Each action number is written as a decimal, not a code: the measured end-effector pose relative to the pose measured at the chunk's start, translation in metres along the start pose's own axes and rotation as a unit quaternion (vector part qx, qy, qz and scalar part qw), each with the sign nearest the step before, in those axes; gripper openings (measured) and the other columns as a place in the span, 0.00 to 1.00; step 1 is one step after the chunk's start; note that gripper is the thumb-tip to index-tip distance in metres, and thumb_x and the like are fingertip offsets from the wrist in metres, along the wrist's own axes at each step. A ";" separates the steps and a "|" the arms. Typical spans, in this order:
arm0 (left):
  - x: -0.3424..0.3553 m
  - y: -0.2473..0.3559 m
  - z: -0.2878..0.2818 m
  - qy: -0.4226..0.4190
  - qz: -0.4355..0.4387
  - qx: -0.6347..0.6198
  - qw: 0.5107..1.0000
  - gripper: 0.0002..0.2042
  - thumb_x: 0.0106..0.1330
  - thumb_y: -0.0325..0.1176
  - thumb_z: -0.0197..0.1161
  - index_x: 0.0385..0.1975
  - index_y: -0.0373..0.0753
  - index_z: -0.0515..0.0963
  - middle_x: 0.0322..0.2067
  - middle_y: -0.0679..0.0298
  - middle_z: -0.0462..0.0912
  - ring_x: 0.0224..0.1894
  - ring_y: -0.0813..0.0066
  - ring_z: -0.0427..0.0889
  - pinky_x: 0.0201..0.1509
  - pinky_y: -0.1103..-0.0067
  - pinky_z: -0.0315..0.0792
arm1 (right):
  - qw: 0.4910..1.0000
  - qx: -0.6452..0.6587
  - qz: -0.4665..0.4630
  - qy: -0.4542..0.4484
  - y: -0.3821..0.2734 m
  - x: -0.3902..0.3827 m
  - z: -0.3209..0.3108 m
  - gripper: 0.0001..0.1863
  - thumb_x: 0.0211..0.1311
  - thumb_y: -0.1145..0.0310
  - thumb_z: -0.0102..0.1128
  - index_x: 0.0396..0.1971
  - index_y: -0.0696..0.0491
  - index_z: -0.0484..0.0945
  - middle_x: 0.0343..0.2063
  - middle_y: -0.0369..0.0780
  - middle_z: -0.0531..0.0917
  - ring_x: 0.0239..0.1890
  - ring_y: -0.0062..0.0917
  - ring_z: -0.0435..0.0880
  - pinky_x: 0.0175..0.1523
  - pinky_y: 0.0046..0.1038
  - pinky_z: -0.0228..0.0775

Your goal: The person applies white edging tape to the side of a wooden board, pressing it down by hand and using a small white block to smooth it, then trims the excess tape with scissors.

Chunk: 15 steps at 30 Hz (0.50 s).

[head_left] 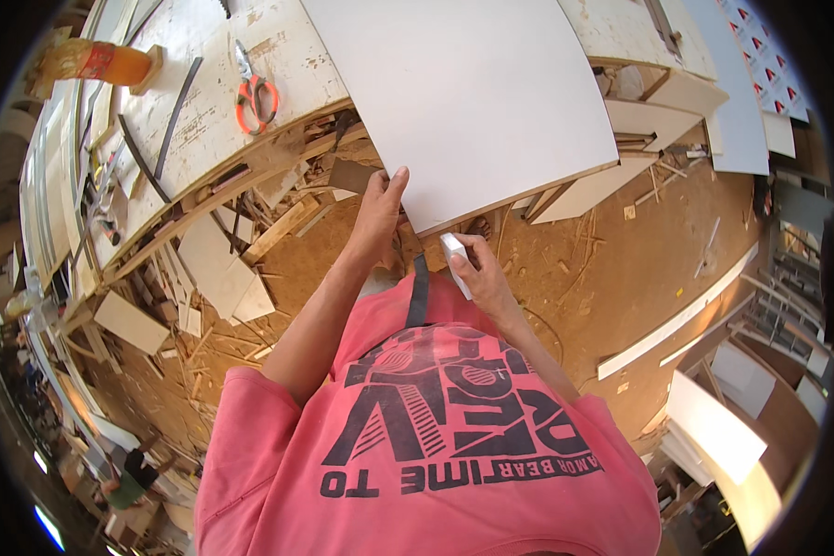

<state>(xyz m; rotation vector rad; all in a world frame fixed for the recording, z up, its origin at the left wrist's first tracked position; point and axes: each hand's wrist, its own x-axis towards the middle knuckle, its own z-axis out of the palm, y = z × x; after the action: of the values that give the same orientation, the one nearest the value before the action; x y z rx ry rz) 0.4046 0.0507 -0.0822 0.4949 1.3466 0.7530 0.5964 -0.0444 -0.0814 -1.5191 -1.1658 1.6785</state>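
Observation:
A large white board (482, 102) lies across the workbench and juts out toward me. At its near left corner my left hand (380, 213) is closed on the board's edge, thumb uppermost; its fingertips are partly hidden. My right hand (480, 273) grips a small white block (455, 258) just below the near edge of the board. A black strip (420, 292) hangs down between my hands, over my red shirt; I cannot tell what holds its upper end.
On the bench (278, 46) at left lie orange-handled shears (256, 97), dark strips (178, 116) and a bottle of orange drink (97, 63). Wood offcuts (227, 269) litter the floor beneath. More panels (718, 417) stand at right. Another person (134, 477) is at the far lower left.

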 end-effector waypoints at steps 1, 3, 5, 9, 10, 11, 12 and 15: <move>-0.003 0.006 0.006 -0.018 0.019 -0.021 0.999 0.20 0.72 0.45 0.49 0.52 0.35 0.63 0.47 0.57 0.72 0.48 0.70 0.76 0.51 0.72 0.74 | 1.000 -0.009 -0.004 0.017 0.001 -0.001 0.010 0.34 0.62 0.44 0.55 0.53 0.61 0.69 0.46 0.47 0.77 0.51 0.31 0.76 0.55 0.28 0.65; 0.008 -0.008 0.001 -0.036 0.045 -0.009 0.998 0.20 0.72 0.44 0.50 0.52 0.34 0.62 0.48 0.56 0.71 0.49 0.69 0.75 0.51 0.72 0.74 | 0.998 -0.031 -0.020 0.055 0.001 0.000 0.022 0.35 0.61 0.42 0.55 0.53 0.60 0.70 0.47 0.49 0.77 0.53 0.33 0.75 0.57 0.29 0.64; 0.017 -0.017 -0.006 -0.045 0.069 0.002 0.997 0.20 0.72 0.43 0.50 0.53 0.33 0.61 0.49 0.56 0.71 0.50 0.70 0.75 0.51 0.71 0.74 | 0.996 -0.044 -0.025 0.070 -0.002 0.000 0.032 0.35 0.60 0.42 0.55 0.52 0.60 0.70 0.48 0.49 0.77 0.53 0.34 0.75 0.57 0.30 0.64; 0.019 -0.021 -0.006 -0.046 0.092 0.031 0.994 0.21 0.72 0.42 0.49 0.55 0.32 0.60 0.50 0.55 0.70 0.52 0.70 0.74 0.53 0.71 0.73 | 0.997 -0.034 -0.020 0.067 -0.008 -0.003 0.041 0.32 0.60 0.44 0.56 0.50 0.59 0.73 0.42 0.43 0.77 0.45 0.27 0.75 0.51 0.26 0.65; 0.018 -0.022 -0.006 -0.043 0.094 0.040 0.994 0.21 0.72 0.42 0.49 0.56 0.32 0.59 0.50 0.55 0.70 0.52 0.69 0.73 0.53 0.71 0.73 | 0.997 -0.028 -0.022 0.064 -0.008 -0.004 0.044 0.31 0.60 0.44 0.57 0.49 0.59 0.73 0.39 0.41 0.77 0.42 0.23 0.74 0.49 0.25 0.65; 0.017 -0.021 -0.006 -0.047 0.089 0.040 0.994 0.21 0.72 0.41 0.48 0.56 0.32 0.59 0.50 0.55 0.70 0.52 0.69 0.73 0.54 0.71 0.73 | 0.997 -0.025 -0.011 0.066 -0.011 -0.005 0.045 0.31 0.60 0.45 0.57 0.49 0.59 0.74 0.39 0.42 0.78 0.43 0.26 0.76 0.49 0.26 0.66; 0.017 -0.022 -0.007 -0.050 0.086 0.039 0.994 0.21 0.72 0.41 0.48 0.56 0.32 0.59 0.51 0.55 0.70 0.52 0.69 0.73 0.54 0.71 0.72 | 0.997 -0.025 0.001 0.067 -0.015 -0.006 0.046 0.31 0.60 0.45 0.58 0.49 0.59 0.74 0.40 0.44 0.80 0.44 0.29 0.78 0.50 0.28 0.67; 0.017 -0.022 -0.006 -0.047 0.094 0.017 0.994 0.21 0.72 0.43 0.49 0.53 0.30 0.62 0.48 0.55 0.71 0.49 0.71 0.72 0.54 0.73 0.68 | 0.996 -0.036 -0.018 0.080 -0.016 -0.003 0.047 0.29 0.60 0.46 0.58 0.48 0.58 0.75 0.39 0.45 0.81 0.44 0.29 0.80 0.50 0.28 0.69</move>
<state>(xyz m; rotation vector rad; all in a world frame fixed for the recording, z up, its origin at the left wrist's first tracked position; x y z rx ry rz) 0.4039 0.0480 -0.1107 0.6837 1.2375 0.8518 0.5490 -0.0507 -0.0675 -1.6347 -1.1721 1.4763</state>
